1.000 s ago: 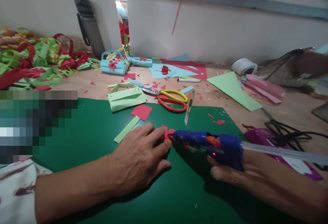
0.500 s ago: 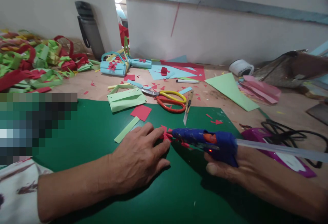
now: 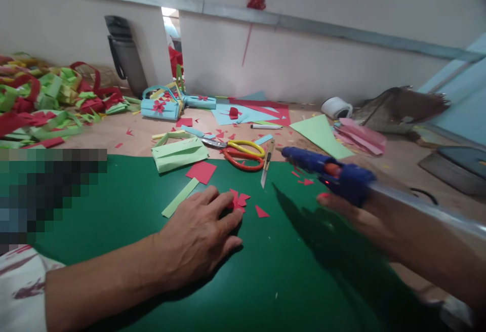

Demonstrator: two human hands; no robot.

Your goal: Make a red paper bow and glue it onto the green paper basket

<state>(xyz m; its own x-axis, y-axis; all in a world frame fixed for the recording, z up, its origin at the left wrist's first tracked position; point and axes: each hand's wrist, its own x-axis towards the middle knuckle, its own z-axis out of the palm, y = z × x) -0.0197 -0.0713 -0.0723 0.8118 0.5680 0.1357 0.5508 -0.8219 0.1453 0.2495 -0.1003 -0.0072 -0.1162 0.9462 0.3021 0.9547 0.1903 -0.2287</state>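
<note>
Soft daylight, bright gap in back wall, motion blur lower right, edges bowed, pixelated patch left

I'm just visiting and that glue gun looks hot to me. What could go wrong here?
The glue gun in the right hand is raised with its nozzle in the air, so hot glue might drip onto the green mat. The left hand presses the red paper piece, so its fingers could touch fresh glue. An open craft knife lies close by.
</note>
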